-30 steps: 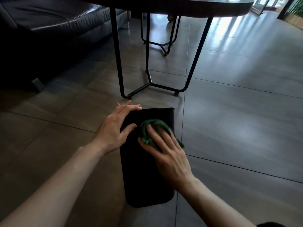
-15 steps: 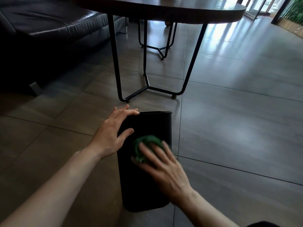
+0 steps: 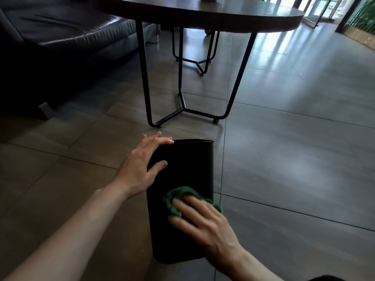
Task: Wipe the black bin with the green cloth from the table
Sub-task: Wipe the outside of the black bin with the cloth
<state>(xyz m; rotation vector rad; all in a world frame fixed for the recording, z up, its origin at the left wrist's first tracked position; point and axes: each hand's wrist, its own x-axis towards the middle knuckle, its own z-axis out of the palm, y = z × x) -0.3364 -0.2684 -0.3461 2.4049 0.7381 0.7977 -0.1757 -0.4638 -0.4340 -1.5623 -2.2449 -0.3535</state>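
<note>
Head view: the bin (image 3: 182, 169) lies on its side on the floor (image 3: 284, 179) at about 6 o'clock in the frame, its open mouth pointing toward 12 o'clock at the surface (image 3: 203, 17) with black wire legs. Wiping is the step in hand. The right hand (image 3: 205, 224) presses the cloth (image 3: 176, 199) flat against the bin's upturned side with spread fingers, near the middle and toward the base end; this grip is open, pinning the cloth under the palm and not clenching it. The left hand (image 3: 142, 167) steadies the bin at its 9 o'clock edge, fingers draped over the rim corner and thumb on the side wall, an open, resting grip.

The next move probably calls for steady downward pressure and a stroke along the wall, then a roll of the bin to reach its other sides, with the left hand bracing so it does not slide.

The bin's inside cannot be seen from here.
</note>
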